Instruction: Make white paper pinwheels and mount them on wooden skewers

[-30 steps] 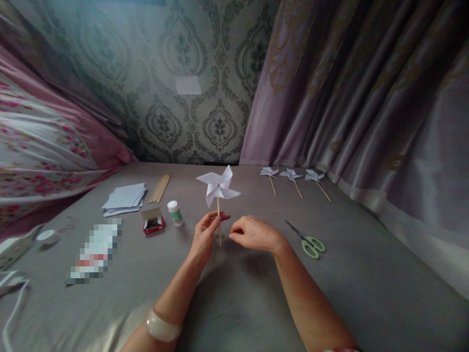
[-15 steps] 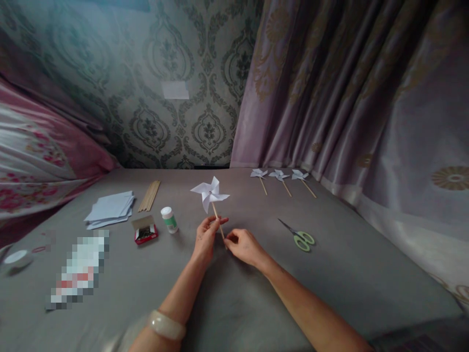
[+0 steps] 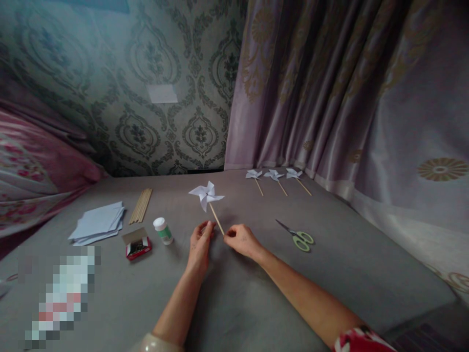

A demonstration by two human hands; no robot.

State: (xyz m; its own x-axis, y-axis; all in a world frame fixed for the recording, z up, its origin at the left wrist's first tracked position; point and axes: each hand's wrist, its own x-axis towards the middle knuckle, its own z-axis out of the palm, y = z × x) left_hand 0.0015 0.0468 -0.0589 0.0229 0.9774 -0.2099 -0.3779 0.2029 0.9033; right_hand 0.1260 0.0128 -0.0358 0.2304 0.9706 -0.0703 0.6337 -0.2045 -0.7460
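A white paper pinwheel [image 3: 207, 194] on a thin wooden stick is held up in front of me, tilted, its head to the upper left. My right hand [image 3: 242, 240] pinches the lower end of its stick between thumb and fingers. Just left of the stick is my left hand [image 3: 200, 244], fingers loosely bent and thumb apart, holding nothing. A small pin head shows at the pinwheel's centre.
To the left lie paper sheets [image 3: 98, 222], wooden sticks [image 3: 141, 206], an open red box [image 3: 138, 248] of small dark metal pieces and a white-green bottle [image 3: 163, 231]. Green-handled scissors [image 3: 298, 237] lie right; three finished pinwheels [image 3: 273, 175] lie at the back.
My left hand has let go of the stick and moved slightly left and down. My right hand keeps its pinch on the stick's lower end. The camera view has shifted a little.
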